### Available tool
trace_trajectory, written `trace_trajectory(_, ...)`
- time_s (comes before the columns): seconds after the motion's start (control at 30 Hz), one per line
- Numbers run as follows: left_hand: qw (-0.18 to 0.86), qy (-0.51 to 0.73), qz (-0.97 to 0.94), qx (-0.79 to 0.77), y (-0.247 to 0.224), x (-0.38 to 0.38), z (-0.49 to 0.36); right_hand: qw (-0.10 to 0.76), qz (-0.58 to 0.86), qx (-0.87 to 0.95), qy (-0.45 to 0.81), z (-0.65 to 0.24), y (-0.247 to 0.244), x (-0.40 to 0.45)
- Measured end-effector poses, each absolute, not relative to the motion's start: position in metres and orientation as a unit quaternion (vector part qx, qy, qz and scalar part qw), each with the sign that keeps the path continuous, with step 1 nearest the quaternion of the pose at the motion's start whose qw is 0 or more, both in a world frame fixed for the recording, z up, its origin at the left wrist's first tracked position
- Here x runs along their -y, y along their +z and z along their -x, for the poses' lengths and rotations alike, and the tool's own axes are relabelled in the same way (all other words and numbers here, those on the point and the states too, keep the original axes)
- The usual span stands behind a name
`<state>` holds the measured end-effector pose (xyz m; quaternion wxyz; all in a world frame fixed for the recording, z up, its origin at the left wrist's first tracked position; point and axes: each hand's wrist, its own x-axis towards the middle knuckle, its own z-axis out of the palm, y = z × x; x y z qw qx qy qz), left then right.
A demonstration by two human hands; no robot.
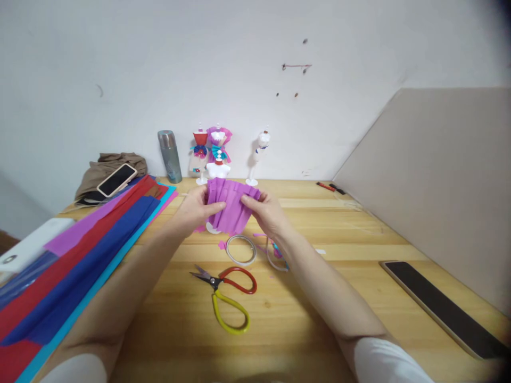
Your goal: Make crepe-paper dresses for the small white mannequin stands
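A pleated piece of purple crepe paper (pixel 232 208) is stretched between my two hands above the table. My left hand (pixel 194 209) pinches its left edge, thumb in front. On the opposite edge, my right hand (pixel 268 211) grips it the same way. Directly behind the paper stands a small white mannequin (pixel 218 169), its lower part mostly hidden. Below the paper lie a roll of tape (pixel 241 250) and, partly covered by my right wrist, a second ring (pixel 275 259). Scissors (pixel 217 284) with one red and one yellow handle rest nearer to me, blades spread.
Coloured crepe paper sheets (pixel 91 255) cover the left side, a phone (pixel 117 180) and brown cloth (pixel 107 162) behind them. A thermos (pixel 170 157) and dressed mannequins (pixel 200 151) stand along the wall. On the right lie a dark flat slab (pixel 443 306) and a red marker (pixel 326 186).
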<state>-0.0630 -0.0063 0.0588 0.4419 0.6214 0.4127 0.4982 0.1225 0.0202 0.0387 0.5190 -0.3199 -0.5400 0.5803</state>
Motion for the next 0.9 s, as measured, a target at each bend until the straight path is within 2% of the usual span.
trace_trajectory(0.13, 0.455, 0.442, -0.657, -0.408, 0.070, 0.005, 0.078, 0.527, 0.345, 0.590, 0.504, -0.119, 0.043, -0.024)
trace_trajectory(0.5, 0.416, 0.435, -0.671, -0.433, 0.068, -0.011, 0.103, 0.537, 0.384, 0.699, 0.276, -0.118, 0.060, -0.047)
trace_trajectory(0.9, 0.393, 0.514, -0.626, -0.436, 0.059, -0.020, 0.100, 0.534, 0.401, 0.660, 0.345, -0.109, 0.065, -0.045)
